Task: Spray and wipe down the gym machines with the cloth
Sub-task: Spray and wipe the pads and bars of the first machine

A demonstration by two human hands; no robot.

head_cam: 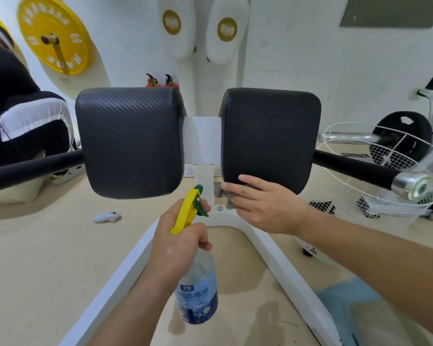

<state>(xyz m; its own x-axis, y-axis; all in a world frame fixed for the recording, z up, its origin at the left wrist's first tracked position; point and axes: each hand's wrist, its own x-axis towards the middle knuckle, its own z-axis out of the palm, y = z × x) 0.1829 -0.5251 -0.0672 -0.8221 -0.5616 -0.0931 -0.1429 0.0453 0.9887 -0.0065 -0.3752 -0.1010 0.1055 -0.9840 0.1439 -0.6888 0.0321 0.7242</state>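
Note:
A white gym machine (202, 143) carries two black pads: the left pad (129, 141) and the right pad (269, 136). My right hand (263, 206) presses a grey cloth (223, 193) against the lower left corner of the right pad, fingers lying over the cloth. My left hand (178, 243) grips the neck of a clear spray bottle (198, 295) with a blue label and a yellow and green trigger head (188, 211). The nozzle points up toward the gap between the pads.
Black handle bars (355, 168) stick out to both sides of the pads. A white wire fan (375, 176) and a black weight plate (401, 136) lie at right. A yellow weight plate (53, 36) hangs upper left. A person in black (15, 106) sits at left. A small white object (106, 217) lies on the floor.

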